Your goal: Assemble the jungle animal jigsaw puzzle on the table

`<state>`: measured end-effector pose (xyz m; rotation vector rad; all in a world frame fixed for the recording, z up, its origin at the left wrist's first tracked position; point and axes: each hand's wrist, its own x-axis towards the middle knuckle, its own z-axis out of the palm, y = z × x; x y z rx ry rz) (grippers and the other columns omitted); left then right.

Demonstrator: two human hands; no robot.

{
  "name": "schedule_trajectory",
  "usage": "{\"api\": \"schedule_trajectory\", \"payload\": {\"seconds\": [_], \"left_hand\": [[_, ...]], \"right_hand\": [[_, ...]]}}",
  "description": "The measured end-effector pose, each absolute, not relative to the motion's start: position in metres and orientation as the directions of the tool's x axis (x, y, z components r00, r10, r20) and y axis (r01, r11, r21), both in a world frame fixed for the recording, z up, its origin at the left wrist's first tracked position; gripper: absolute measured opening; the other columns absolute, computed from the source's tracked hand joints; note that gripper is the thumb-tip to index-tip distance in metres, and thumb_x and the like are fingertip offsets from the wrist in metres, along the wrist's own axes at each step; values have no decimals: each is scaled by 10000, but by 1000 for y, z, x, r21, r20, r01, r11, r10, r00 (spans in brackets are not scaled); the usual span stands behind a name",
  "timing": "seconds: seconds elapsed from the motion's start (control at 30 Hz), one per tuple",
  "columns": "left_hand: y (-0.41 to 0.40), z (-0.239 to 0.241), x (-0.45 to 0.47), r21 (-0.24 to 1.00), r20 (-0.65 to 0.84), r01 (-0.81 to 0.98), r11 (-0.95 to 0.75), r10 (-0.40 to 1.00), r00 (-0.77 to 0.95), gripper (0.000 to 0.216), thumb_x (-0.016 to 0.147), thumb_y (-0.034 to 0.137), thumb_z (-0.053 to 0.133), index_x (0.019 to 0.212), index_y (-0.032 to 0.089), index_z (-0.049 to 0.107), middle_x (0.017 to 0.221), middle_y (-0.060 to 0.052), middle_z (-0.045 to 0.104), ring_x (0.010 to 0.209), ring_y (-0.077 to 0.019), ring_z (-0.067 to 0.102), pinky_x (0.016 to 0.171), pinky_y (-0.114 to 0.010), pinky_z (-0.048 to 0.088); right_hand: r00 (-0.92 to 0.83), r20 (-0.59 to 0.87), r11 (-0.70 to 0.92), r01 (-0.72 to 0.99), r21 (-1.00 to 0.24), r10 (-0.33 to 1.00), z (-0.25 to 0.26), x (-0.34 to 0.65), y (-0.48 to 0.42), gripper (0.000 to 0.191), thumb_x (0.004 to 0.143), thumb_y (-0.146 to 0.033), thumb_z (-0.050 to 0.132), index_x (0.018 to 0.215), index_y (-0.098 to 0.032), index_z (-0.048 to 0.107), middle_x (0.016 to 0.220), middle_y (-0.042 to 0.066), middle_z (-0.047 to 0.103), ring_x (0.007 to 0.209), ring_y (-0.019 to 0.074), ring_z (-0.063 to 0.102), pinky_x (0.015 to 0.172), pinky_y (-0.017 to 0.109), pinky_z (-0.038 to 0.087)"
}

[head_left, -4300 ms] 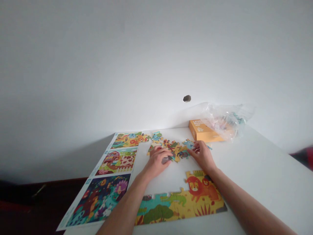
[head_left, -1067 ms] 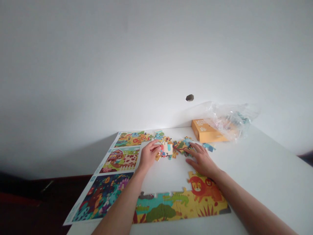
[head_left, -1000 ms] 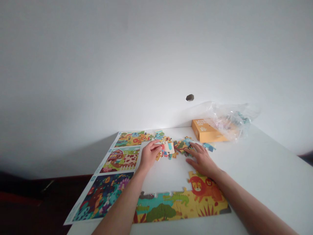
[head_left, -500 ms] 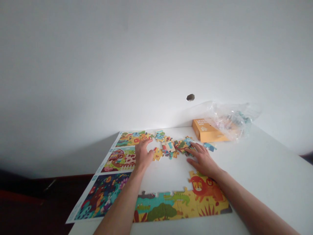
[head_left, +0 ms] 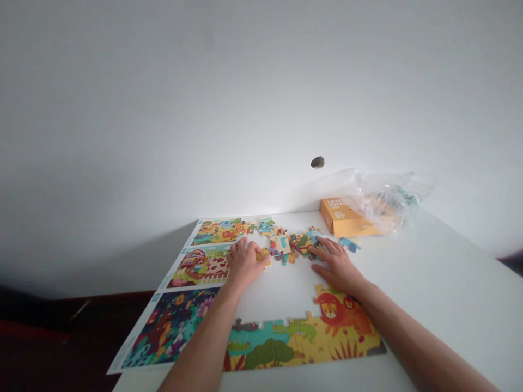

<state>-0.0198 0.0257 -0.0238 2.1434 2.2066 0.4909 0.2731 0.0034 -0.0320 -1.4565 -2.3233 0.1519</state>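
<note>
My left hand (head_left: 246, 262) is closed at the left of the loose pile, its thumb and forefinger at a yellow puzzle piece (head_left: 263, 255) that they partly cover. My right hand (head_left: 337, 265) lies with fingers spread, fingertips on the right side of the loose puzzle pieces (head_left: 302, 243). A pale piece with a blue-green shape (head_left: 280, 244) rests on top between the hands. Nearer to me is a joined puzzle section (head_left: 286, 340) showing a crocodile, a tree and lions; my right wrist passes over its upper right corner.
A printed picture sheet (head_left: 165, 288) with three scenes lies at the left, partly under my left forearm. An orange puzzle box (head_left: 341, 218) stands at the back near the wall, a clear plastic bag (head_left: 392, 204) draped over it. One blue piece (head_left: 350, 244) lies before the box.
My left hand has drawn its fingers in from a spread pose and closed at the yellow piece. My right hand has stayed almost where it was.
</note>
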Motion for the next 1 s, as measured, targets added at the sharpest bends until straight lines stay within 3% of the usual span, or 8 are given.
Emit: {"api": "schedule_trajectory", "payload": {"seconds": [0.13, 0.27, 0.33, 0.47, 0.77, 0.9, 1.0], "left_hand": [[27, -21, -20, 278, 263, 960, 23, 960, -99, 290, 796, 496, 621, 824, 211, 663, 1266, -119, 535, 1192, -348, 453, 968, -482, 390], [28, -13, -24, 345, 337, 939, -13, 935, -110, 186, 862, 314, 529, 847, 205, 678, 1089, -90, 614, 1079, -266, 533, 971, -406, 400], [25, -9, -24, 350, 292, 935, -54, 955, -55, 185, 832, 305, 559, 947, 231, 685, 1094, -77, 605, 1080, -264, 534, 962, -411, 403], [14, -5, -18, 276, 112, 958, -83, 992, 54, 435, 703, 445, 699, 1105, 293, 634, 1238, -90, 513, 1167, -329, 469, 958, -502, 381], [13, -5, -16, 269, 77, 961, -61, 996, 42, 331, 689, 514, 731, 795, 215, 636, 1165, -93, 506, 1124, -302, 512, 946, -440, 399], [9, 1, -17, 235, 93, 967, -98, 993, 78, 405, 736, 553, 674, 992, 246, 615, 1053, -75, 534, 997, -270, 579, 864, -392, 442], [5, 7, -18, 178, 54, 970, -167, 986, 160, 493, 678, 564, 713, 1054, 265, 600, 1077, -72, 541, 999, -280, 586, 861, -391, 436]], "right_hand": [[-378, 268, 449, 842, -298, 886, -30, 273, 2, 451, 908, -372, 546, 1356, -326, 543, 1468, 112, 412, 1323, 341, 388, 1063, 556, 348], [-383, 269, 455, 839, -298, 884, -32, 274, 3, 453, 908, -374, 549, 1358, -330, 540, 1470, 109, 412, 1324, 338, 390, 1069, 555, 343], [-384, 270, 456, 839, -298, 883, -33, 274, 4, 449, 907, -379, 550, 1353, -329, 545, 1473, 108, 408, 1323, 338, 392, 1072, 556, 340], [-389, 258, 456, 838, -299, 885, -32, 275, 4, 454, 909, -386, 550, 1360, -339, 535, 1487, 98, 391, 1330, 334, 384, 1073, 555, 342], [-387, 261, 456, 838, -301, 884, -30, 274, 3, 456, 902, -371, 560, 1357, -340, 540, 1485, 95, 398, 1321, 333, 395, 1067, 552, 352], [-391, 253, 456, 838, -299, 885, -30, 274, 3, 448, 914, -380, 543, 1359, -338, 535, 1488, 96, 390, 1323, 333, 393, 1067, 556, 350], [-392, 252, 456, 841, -292, 885, -30, 274, 3, 444, 921, -387, 533, 1363, -336, 532, 1483, 101, 394, 1324, 330, 391, 1073, 556, 342]]}}
